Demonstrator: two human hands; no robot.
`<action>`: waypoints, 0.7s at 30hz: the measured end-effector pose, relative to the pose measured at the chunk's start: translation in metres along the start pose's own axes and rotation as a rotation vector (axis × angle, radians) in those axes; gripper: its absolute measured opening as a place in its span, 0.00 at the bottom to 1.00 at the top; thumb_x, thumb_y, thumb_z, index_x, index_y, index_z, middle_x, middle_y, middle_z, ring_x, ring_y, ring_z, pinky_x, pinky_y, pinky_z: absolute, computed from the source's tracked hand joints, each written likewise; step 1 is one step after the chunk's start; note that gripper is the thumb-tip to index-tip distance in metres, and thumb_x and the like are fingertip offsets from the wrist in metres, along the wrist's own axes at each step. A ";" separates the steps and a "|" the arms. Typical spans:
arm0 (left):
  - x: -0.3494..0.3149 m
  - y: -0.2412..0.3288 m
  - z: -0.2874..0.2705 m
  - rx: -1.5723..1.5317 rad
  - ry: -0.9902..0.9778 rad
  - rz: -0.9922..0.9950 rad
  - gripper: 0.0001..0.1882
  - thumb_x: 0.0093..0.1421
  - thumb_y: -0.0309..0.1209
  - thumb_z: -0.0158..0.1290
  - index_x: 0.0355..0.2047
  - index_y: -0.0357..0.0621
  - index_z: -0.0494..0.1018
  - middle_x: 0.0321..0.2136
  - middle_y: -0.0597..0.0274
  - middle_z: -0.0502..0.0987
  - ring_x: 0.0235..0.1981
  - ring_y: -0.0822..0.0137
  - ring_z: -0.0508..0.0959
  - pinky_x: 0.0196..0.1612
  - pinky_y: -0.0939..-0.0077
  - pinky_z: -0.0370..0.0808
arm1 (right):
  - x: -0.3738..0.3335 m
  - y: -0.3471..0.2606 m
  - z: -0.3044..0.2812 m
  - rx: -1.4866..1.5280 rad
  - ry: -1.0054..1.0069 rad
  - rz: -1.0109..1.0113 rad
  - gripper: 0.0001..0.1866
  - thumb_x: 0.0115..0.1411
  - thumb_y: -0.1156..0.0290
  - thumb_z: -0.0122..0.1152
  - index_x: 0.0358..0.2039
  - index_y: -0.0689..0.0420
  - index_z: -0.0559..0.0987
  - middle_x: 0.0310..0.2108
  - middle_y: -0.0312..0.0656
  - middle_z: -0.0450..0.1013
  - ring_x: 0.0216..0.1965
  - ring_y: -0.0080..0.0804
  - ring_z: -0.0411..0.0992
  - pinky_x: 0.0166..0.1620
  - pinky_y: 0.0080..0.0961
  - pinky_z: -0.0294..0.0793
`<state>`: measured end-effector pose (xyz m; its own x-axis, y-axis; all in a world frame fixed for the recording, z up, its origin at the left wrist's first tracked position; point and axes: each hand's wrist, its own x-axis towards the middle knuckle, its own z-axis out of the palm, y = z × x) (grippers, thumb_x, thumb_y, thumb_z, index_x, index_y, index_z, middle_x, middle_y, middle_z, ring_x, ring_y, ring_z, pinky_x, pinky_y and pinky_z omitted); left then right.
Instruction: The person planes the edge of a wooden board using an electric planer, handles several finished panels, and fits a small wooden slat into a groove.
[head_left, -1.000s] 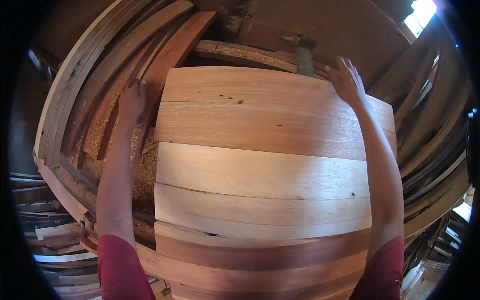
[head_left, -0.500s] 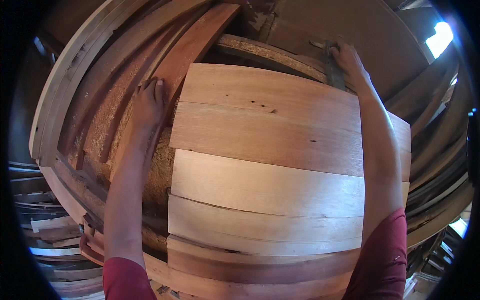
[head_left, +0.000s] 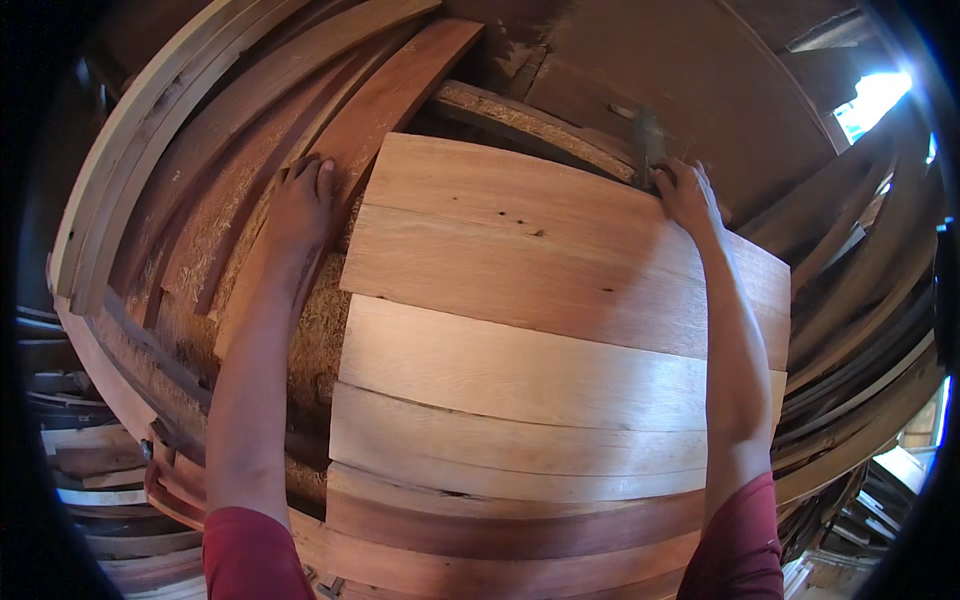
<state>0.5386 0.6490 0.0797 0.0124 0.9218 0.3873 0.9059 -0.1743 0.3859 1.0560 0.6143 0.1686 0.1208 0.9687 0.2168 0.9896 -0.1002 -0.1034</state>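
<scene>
My left hand (head_left: 300, 205) is closed with bent fingers on a long reddish plank (head_left: 405, 85) at the left. A row of wide, pale and reddish boards (head_left: 530, 250) lies edge to edge between my forearms. Over the far edge of this row, my right hand (head_left: 690, 195) is closed, fingers bent, beside a flat dark upright tool with a short crosspiece (head_left: 648, 138). Whether those fingers grip the tool's lower end or the board's edge is hidden.
Curved timbers (head_left: 150, 150) lean along the left, with wood shavings (head_left: 325, 345) among them. More curved pieces (head_left: 870, 260) are stacked at the right. A rough beam (head_left: 530, 120) runs behind the boards, and a large brown panel (head_left: 720, 90) stands at the back.
My right hand has come down from the tool's upper end toward the far edge of the boards. The left hand stays on its plank. The view has shifted slightly.
</scene>
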 end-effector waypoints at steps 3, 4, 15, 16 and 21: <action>0.000 -0.006 0.001 0.036 0.030 0.042 0.22 0.70 0.43 0.40 0.48 0.40 0.76 0.52 0.51 0.74 0.54 0.42 0.69 0.58 0.54 0.65 | -0.008 -0.002 0.004 -0.002 -0.008 0.015 0.16 0.62 0.62 0.56 0.47 0.53 0.80 0.45 0.58 0.74 0.54 0.55 0.68 0.56 0.46 0.68; -0.002 -0.008 0.001 0.035 0.025 0.033 0.22 0.70 0.43 0.40 0.48 0.40 0.76 0.52 0.51 0.74 0.54 0.42 0.69 0.58 0.54 0.65 | -0.010 -0.003 0.005 0.010 0.004 0.001 0.16 0.62 0.62 0.56 0.48 0.52 0.79 0.45 0.57 0.74 0.54 0.55 0.68 0.56 0.46 0.68; 0.002 -0.014 0.005 0.047 0.019 0.015 0.23 0.69 0.45 0.40 0.46 0.40 0.76 0.52 0.51 0.74 0.55 0.43 0.69 0.59 0.51 0.65 | -0.003 -0.004 0.010 -0.029 0.075 -0.012 0.15 0.62 0.62 0.56 0.47 0.53 0.78 0.45 0.59 0.73 0.50 0.57 0.69 0.52 0.47 0.70; 0.001 -0.012 0.007 0.047 0.017 0.016 0.23 0.69 0.45 0.40 0.46 0.40 0.76 0.52 0.51 0.74 0.55 0.43 0.69 0.59 0.51 0.65 | -0.003 0.000 0.014 -0.003 0.099 -0.046 0.15 0.62 0.62 0.56 0.47 0.54 0.78 0.45 0.60 0.73 0.50 0.57 0.69 0.52 0.47 0.69; 0.002 -0.008 0.003 0.079 -0.008 -0.003 0.22 0.69 0.45 0.41 0.47 0.41 0.76 0.53 0.51 0.74 0.55 0.43 0.69 0.58 0.51 0.66 | -0.001 0.000 0.016 0.003 0.077 -0.037 0.15 0.62 0.62 0.57 0.46 0.55 0.79 0.45 0.59 0.72 0.50 0.57 0.69 0.52 0.47 0.69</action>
<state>0.5331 0.6529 0.0749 0.0125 0.9251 0.3796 0.9367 -0.1437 0.3193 1.0549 0.6170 0.1529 0.0898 0.9515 0.2941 0.9932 -0.0638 -0.0971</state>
